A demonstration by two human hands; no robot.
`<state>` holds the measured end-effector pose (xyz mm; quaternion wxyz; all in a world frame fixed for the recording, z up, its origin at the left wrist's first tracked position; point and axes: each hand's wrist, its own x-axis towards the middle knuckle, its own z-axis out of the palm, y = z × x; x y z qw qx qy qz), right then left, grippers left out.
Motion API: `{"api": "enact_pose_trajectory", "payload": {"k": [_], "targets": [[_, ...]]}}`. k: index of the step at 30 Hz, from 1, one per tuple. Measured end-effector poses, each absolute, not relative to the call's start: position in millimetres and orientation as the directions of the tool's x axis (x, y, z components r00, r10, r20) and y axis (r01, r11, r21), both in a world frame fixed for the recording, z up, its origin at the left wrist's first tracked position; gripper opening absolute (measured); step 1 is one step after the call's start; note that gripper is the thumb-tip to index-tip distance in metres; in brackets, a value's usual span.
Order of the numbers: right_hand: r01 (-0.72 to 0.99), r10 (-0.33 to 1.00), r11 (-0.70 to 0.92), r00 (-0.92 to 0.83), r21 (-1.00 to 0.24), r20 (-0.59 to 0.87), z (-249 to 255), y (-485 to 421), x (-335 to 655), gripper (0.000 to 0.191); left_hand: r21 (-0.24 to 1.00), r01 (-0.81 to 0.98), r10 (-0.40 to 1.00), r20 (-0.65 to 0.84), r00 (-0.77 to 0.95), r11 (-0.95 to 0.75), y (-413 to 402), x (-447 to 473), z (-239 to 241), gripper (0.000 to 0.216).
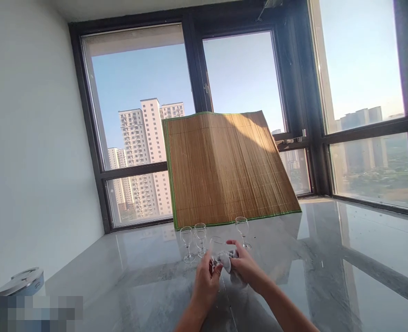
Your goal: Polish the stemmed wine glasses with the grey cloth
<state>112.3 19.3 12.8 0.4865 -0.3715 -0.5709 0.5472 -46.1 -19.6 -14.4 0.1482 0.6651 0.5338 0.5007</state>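
1. From my end, I see the left hand (205, 281) with its fingers drawn in narrow around a clear glass (217, 245); the thumb reaches across toward the other hand.
2. I have the right hand (247, 267) pinching a white wad (225, 262) against that glass. Its forefinger stands lifted near the rim, while its lower fingers are hidden from me.
3. The glass sits between both sets of fingertips. I can pick out a faint rim and a blurred bowl; its stem and foot I cannot make out, and I cannot tell whether the wad is cloth or paper.
4. Just beyond the left fingertips, slightly to their left, I see a stemmed glass (187, 242) upright, with a second stemmed glass (200, 237) close behind it, partly blending into it.
5. Past the right fingertips stands a third stemmed glass (242, 230); its transparent outline is thin against the bamboo mat (227, 170) leaning behind.
6. Beneath the fingers, the glossy grey surface (127, 281) carries reflections that muddle edges.
7. Well left of the fingers, I get a canister (22, 280), its lower part masked. Both forearms run out of the bottom edge.
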Motion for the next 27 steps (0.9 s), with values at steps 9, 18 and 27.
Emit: {"api": "enact_pose_trajectory", "payload": {"k": [9,18,27], "targets": [[-0.278,0.8,-0.094,-0.593,-0.956,0.094,18.0,-0.4,107.1,0.074,0.75,0.576,0.869,0.477,-0.128,-0.326,-22.0,-43.5,-32.7,0.07],[-0.312,0.735,-0.095,-0.662,-0.945,0.145,27.3,-9.1,115.6,0.065,0.641,0.617,0.782,0.62,-0.066,-0.456,-37.3,-43.7,-2.6,0.051],[-0.337,0.793,-0.039,-0.583,-0.941,0.176,25.2,-7.2,111.3,0.053,0.675,0.603,0.754,0.633,-0.177,-0.425,-30.5,-44.3,-2.1,0.061]]}}
